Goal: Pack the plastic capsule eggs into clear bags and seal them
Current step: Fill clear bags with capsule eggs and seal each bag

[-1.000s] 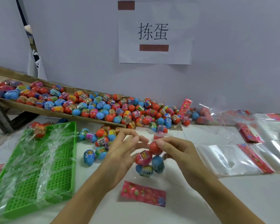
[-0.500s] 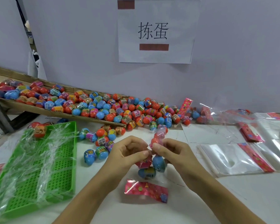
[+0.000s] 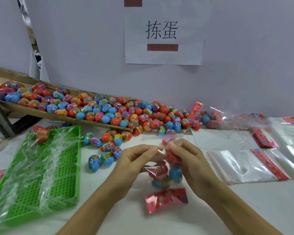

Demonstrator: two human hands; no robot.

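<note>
A clear bag (image 3: 166,175) with a red printed end hangs between my hands above the white table, holding several red and blue capsule eggs. My left hand (image 3: 134,160) pinches the bag's upper edge from the left. My right hand (image 3: 187,158) grips the bag's top from the right, fingers curled round the plastic and a red egg inside. A small group of loose eggs (image 3: 105,146) lies just left of my hands. A large heap of eggs (image 3: 109,112) fills a sloped cardboard tray along the wall.
A green perforated plastic basket (image 3: 41,175) covered in crumpled clear film sits at the left. Flat empty clear bags with red headers (image 3: 248,165) lie stacked at the right. A paper sign (image 3: 163,31) hangs on the wall behind.
My hands have come together at the top of the bag and bunched its opening. The bag's red end has folded and crumpled below the eggs.
</note>
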